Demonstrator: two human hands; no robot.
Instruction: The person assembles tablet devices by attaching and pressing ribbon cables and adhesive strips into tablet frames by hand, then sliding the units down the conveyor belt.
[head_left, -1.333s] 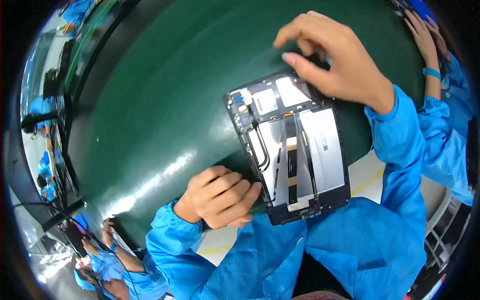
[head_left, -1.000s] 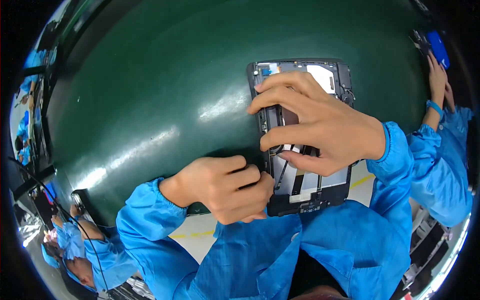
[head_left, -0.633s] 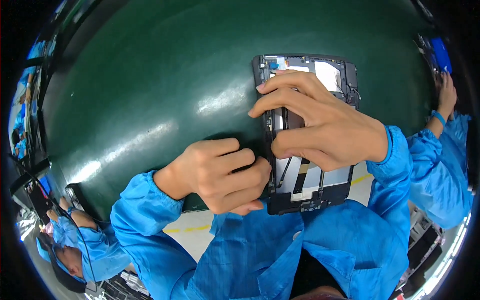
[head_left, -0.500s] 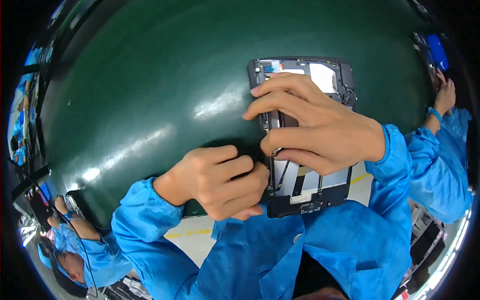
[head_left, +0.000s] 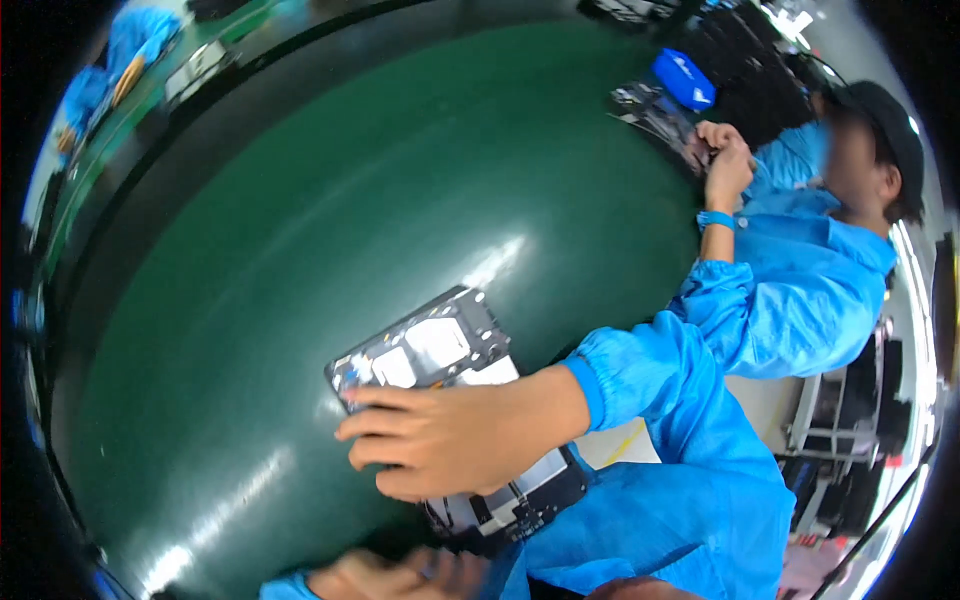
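Observation:
An opened tablet [head_left: 485, 340] lies slanted in front of me, its black frame, silvery panels and inner parts showing. My right hand [head_left: 450, 440] reaches across its middle, and the fingers, slightly apart, hook over the left edge. The thumb is hidden beneath the palm. Below the tablet, at the bottom of the picture, my left hand [head_left: 405, 575] is smeared by motion and stands apart from it. Whether those fingers hold anything cannot be made out.
The glossy green table [head_left: 300, 220] spreads around the tablet. To the right, a co-worker in blue handles a dark device [head_left: 650, 115] near a blue case [head_left: 685, 80]. A metal rack [head_left: 835, 425] stands behind that person. Other blue sleeves [head_left: 140, 40] show at the far left.
The view has swung right, bringing the co-worker further in. My left hand has pulled away from the tablet's side, down toward me. My right hand has gone from a pinch to lying across the tablet.

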